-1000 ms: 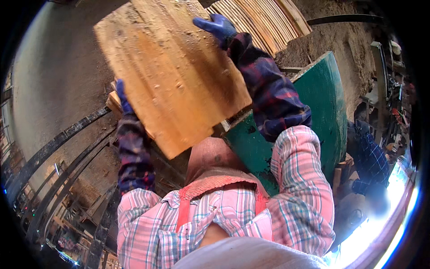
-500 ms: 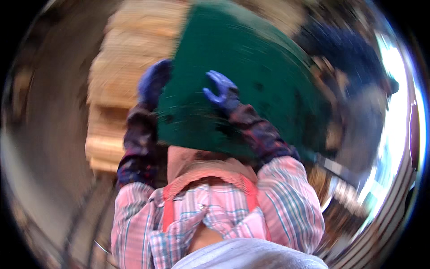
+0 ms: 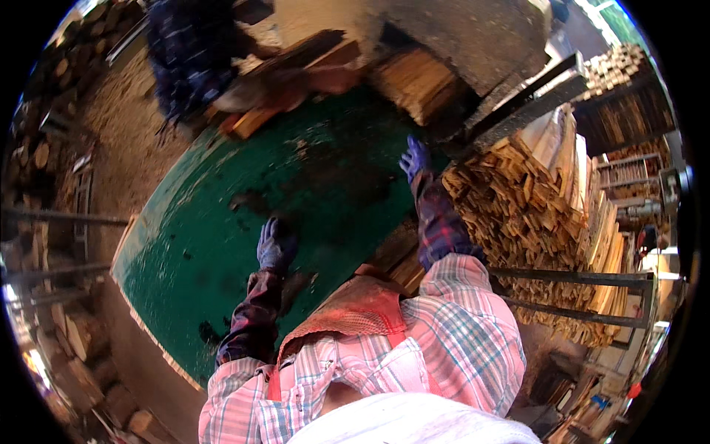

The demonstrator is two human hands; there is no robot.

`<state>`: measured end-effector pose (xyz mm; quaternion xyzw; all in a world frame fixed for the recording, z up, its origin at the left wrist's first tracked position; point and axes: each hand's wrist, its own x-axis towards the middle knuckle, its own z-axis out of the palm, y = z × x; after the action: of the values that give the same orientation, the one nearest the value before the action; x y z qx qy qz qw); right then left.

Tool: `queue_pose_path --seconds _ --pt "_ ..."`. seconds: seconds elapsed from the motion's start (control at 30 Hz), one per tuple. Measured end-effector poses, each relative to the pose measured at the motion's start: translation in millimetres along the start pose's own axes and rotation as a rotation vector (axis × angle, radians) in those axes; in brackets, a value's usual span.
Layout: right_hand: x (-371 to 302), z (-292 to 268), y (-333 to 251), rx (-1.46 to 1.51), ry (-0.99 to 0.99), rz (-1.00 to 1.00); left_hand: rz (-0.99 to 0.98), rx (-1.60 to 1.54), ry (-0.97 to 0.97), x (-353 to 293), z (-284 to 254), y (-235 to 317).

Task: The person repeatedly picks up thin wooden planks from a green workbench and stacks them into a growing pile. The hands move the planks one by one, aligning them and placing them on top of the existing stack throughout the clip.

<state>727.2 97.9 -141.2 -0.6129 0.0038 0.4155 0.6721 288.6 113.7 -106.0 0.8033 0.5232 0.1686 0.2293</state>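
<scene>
A green-faced board (image 3: 222,259), glossy and marked with dark smudges, lies in front of me. My left hand (image 3: 277,246), in a purple-blue glove, rests over its middle with fingers stretched out and holds nothing. Farther right, my right hand (image 3: 416,159), gloved the same way, reaches to the board's right edge with fingers spread. A squared wooden block (image 3: 419,85) lies just beyond that hand, apart from it. Across the board, a co-worker in a dark plaid sleeve (image 3: 191,59) has an arm by some split wood pieces (image 3: 255,122) at the far edge.
At right stands a tall stack of thin wood strips (image 3: 510,211) within a black metal frame (image 3: 577,278). A dark metal bar (image 3: 525,103) juts out at the far right. Logs (image 3: 44,155) and offcuts (image 3: 81,370) lie at the left, with sawdust (image 3: 111,126) on the ground.
My view has swung round to the right. The pale wood stack at my left has gone out of sight, and a strip stack shows at right. My left hand now lies over the green board.
</scene>
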Motion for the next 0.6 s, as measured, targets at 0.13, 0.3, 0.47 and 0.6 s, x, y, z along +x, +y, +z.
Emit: queue_pose_path --seconds 0.13,0.3,0.47,0.6 --pt "64 5 -64 0.276 0.074 0.08 0.003 0.292 -0.125 20 16 42" --pt "95 18 -72 0.305 0.074 0.049 0.048 0.261 -0.19 32 9 45" --pt "48 13 -39 0.015 0.061 -0.037 -0.157 -0.08 -0.376 69 -9 81" --pt "-54 21 21 0.36 -0.48 0.134 -0.024 -0.492 -0.34 126 15 150"
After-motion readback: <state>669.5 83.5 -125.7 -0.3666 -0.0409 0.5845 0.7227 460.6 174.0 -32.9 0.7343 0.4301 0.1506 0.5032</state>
